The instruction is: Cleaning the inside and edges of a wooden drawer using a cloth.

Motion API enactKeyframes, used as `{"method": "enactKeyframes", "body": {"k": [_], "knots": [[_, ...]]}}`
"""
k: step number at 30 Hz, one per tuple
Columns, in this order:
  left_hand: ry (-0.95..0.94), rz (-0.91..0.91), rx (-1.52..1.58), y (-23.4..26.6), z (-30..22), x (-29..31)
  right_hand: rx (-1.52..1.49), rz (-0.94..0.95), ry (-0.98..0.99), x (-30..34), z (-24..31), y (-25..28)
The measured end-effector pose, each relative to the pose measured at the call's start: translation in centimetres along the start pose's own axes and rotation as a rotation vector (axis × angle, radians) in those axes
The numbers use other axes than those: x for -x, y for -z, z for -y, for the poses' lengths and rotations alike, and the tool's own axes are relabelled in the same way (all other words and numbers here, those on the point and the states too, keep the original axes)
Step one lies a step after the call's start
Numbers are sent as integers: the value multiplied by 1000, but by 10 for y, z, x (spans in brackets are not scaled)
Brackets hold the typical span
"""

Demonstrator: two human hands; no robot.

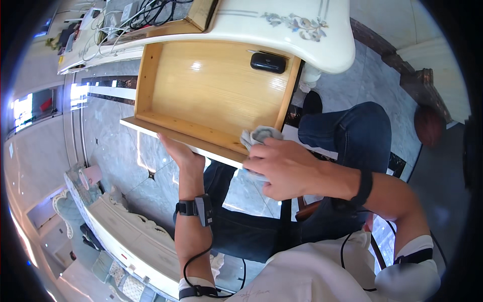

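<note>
Pulled-out wooden drawer (201,95), pale pine, its bottom shining under the light. A small black case (268,62) lies flat at the back right, close to the right wall. At the front right corner a crumpled grey cloth (257,136) sits on the front edge. Above the drawer, the cream tabletop (282,30) with a painted flower motif; cables (146,15) lie tangled on it at the far left.

One open wooden drawer (211,95) is counted, pulled out from one cream table (302,35). One black case (268,62) is contained at the far right of the drawer. One grey cloth (259,136) is seen at the near right edge. Two hands are counted: one left hand (178,151) and one right hand (282,166). One wristband is worn on each forearm.
</note>
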State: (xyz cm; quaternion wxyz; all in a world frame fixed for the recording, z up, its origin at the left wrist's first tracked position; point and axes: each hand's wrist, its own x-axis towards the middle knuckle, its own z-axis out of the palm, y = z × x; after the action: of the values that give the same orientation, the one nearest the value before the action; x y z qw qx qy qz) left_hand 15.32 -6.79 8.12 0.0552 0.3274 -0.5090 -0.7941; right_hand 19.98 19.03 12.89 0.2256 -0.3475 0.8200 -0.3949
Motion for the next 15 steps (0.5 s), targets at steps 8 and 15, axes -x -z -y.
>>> {"method": "enactKeyframes", "body": {"k": [8,15], "knots": [[-54,-61,54,11,12,-11,-976,106,-120,-31,-12,79],[18,1,219,14,8,-11,-343,-315,-420,-97,-57,20]]}}
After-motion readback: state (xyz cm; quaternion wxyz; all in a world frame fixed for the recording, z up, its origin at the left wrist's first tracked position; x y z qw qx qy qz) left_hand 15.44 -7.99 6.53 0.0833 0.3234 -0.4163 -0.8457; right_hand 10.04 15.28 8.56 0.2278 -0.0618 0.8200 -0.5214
